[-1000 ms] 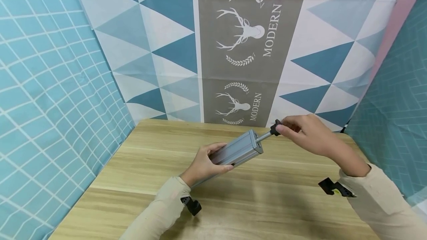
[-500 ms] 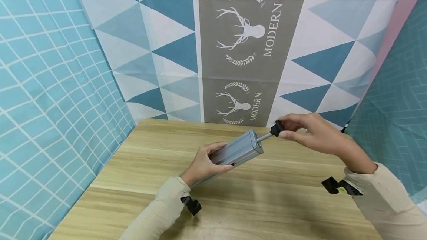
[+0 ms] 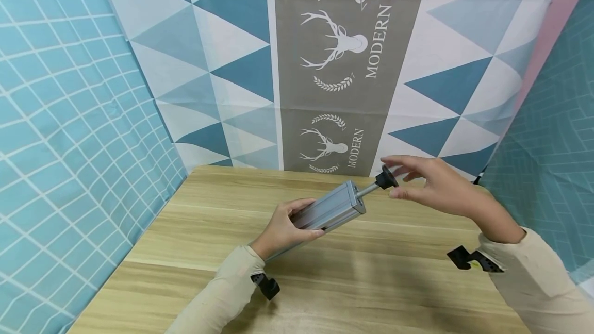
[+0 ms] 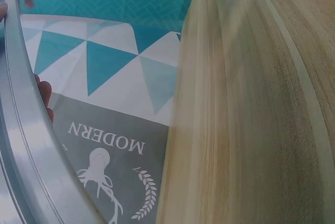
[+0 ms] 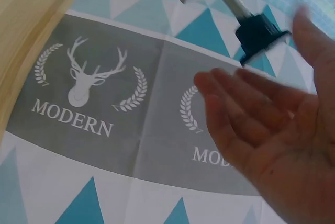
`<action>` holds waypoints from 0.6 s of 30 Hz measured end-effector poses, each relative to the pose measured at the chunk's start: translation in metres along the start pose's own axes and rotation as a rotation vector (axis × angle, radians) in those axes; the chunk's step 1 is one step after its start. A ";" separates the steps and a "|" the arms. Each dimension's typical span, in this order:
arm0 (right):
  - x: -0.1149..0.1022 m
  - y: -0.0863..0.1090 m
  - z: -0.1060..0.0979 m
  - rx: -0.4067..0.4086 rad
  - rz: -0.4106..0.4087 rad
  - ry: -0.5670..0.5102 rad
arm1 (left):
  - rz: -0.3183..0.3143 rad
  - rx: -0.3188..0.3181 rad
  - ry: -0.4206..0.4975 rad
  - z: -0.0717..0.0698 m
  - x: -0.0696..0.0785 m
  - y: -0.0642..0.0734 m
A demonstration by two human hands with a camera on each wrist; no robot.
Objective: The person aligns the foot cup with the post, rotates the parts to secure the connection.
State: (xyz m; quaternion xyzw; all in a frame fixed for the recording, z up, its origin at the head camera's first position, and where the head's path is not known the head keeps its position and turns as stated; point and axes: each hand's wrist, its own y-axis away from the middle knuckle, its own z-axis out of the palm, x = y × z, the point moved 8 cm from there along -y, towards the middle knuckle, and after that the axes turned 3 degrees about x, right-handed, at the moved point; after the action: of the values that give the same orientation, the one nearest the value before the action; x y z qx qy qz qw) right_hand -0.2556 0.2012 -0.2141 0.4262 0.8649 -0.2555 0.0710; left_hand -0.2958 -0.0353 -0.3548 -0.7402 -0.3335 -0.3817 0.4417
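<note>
A silver aluminium profile (image 3: 330, 207) tilts up to the right over the table in the head view. My left hand (image 3: 284, 227) grips its middle, with the thumb along the near side. Its metal side (image 4: 32, 145) fills the left edge of the left wrist view, and fingertips (image 4: 45, 92) show past it. From the profile's upper end sticks a threaded rod (image 3: 368, 190) bearing a black levelling foot (image 3: 385, 178). My right hand (image 3: 433, 187) is spread around the foot's disc, thumb below and fingers above. In the right wrist view, the fingers and thumb stand apart from the foot (image 5: 258, 37).
Under both hands lies a wood-grain table (image 3: 371, 277). A patterned cloth with deer prints (image 3: 334, 66) hangs behind its back edge. Blue tiled sheets (image 3: 69, 117) enclose the left and right sides. Black camera mounts (image 3: 266, 286) sit on both wrists.
My right hand pinched the levelling foot, shifted slightly right, and now has its fingers spread off it. The foot's disc shows more fully. The left hand and profile hold still.
</note>
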 end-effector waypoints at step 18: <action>0.002 -0.003 0.002 -0.016 0.050 -0.043 | 0.040 -0.010 0.010 -0.004 0.027 0.007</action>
State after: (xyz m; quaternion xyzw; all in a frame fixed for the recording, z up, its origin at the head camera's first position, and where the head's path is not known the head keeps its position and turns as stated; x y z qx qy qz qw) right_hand -0.2595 0.1996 -0.2152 0.4416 0.8542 -0.2559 0.0993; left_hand -0.2783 -0.0372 -0.3330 -0.7470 -0.3145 -0.3780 0.4474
